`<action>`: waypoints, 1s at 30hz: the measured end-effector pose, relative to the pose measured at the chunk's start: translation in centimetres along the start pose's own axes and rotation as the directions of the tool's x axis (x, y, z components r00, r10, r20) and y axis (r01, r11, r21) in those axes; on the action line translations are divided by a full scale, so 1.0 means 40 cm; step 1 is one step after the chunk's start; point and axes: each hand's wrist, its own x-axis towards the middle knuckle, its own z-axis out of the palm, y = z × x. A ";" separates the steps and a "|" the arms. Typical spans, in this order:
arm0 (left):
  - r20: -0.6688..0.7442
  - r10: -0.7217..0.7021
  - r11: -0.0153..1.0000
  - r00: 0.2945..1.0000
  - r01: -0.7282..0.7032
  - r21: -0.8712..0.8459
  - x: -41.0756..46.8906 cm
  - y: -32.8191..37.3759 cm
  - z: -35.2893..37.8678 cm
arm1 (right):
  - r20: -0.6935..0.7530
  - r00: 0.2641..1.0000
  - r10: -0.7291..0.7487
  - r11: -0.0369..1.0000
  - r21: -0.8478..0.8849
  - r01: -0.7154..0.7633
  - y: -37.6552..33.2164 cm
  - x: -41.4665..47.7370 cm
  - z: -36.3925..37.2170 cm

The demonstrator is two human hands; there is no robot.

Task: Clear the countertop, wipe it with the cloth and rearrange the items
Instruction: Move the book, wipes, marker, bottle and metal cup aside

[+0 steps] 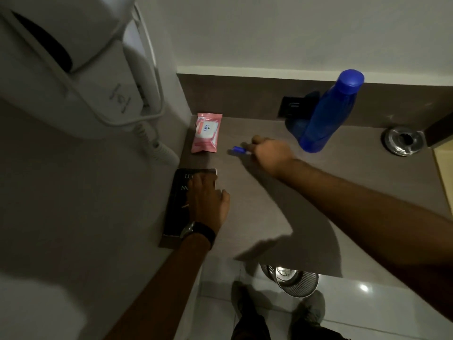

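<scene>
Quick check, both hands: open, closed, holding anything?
Left hand: open, palm flat on the black book.
Right hand: closed on the small blue object, pinched at the fingertips.

A white wall-mounted hair dryer [73,69] hangs at left; a steel bin [294,280] stands on the floor.

A single head-worn wide-angle camera is looking steeply down over both forearms at the countertop [306,192], sitting close above it. The right hand [269,153] is reaching farther from the lens than the left hand [208,202].
</scene>
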 end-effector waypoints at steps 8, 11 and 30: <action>-0.053 -0.034 0.999 0.998 0.032 -0.041 -0.064 -0.106 0.008 | 0.023 0.996 -0.091 0.990 0.114 0.088 -0.255 0.198 0.102; -0.047 -0.050 0.997 0.998 0.047 -0.061 -0.068 -0.128 0.007 | 0.020 0.995 -0.094 0.985 0.147 0.090 -0.258 0.201 0.148; 0.078 -0.024 0.991 0.997 0.034 -0.132 -0.023 -0.210 -0.007 | 0.038 0.468 0.883 0.197 0.875 -0.442 0.305 -0.014 0.093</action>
